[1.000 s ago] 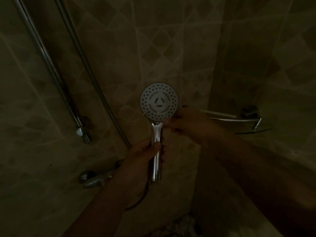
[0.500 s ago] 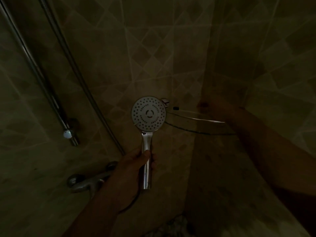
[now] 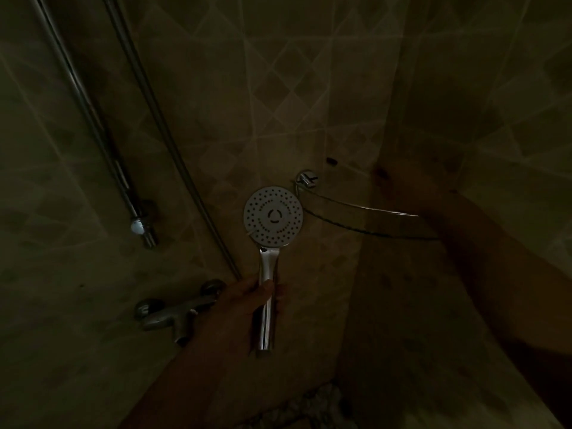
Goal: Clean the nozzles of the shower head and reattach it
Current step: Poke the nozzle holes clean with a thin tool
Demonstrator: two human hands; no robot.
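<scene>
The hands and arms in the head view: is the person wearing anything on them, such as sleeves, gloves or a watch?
Both hands, the left hand and the right hand, look bare, with no gloves. Both forearms show no sleeves. No watch or ring is visible, but the picture is very dark, so small items could be missed.

A glass corner shelf (image 3: 356, 216) with a thin metal rail is fixed in the angle of two tiled walls (image 3: 278, 88), held at its left end by a round chrome bracket (image 3: 305, 179). The dim light hides whatever may lie on it.
</scene>
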